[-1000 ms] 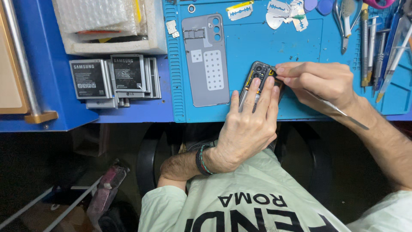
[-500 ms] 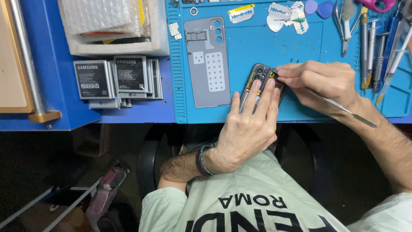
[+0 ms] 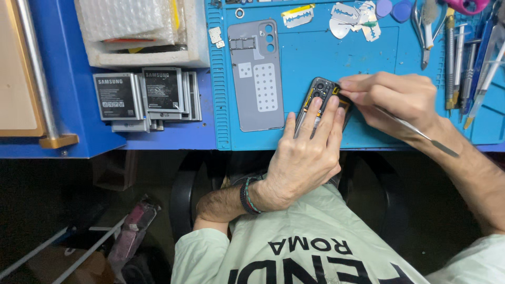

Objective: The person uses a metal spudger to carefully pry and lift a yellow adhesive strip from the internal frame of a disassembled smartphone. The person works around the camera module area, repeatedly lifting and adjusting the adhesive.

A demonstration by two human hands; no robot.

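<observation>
An opened phone with its back removed lies on the blue work mat. My left hand presses flat on the phone's lower half, fingers spread over it. My right hand grips a thin metal pry tool, its tip at the phone's upper right edge near the camera. The grey back cover of the phone lies face down just to the left on the mat.
Several phone batteries sit stacked on the blue bench at left, below a white tray with bubble wrap. Tweezers and screwdrivers line the mat's right side. Razor blades lie at the top.
The view has shifted slightly. Both hands stay on the phone, the right hand's tool tip working along the same upper edge.
</observation>
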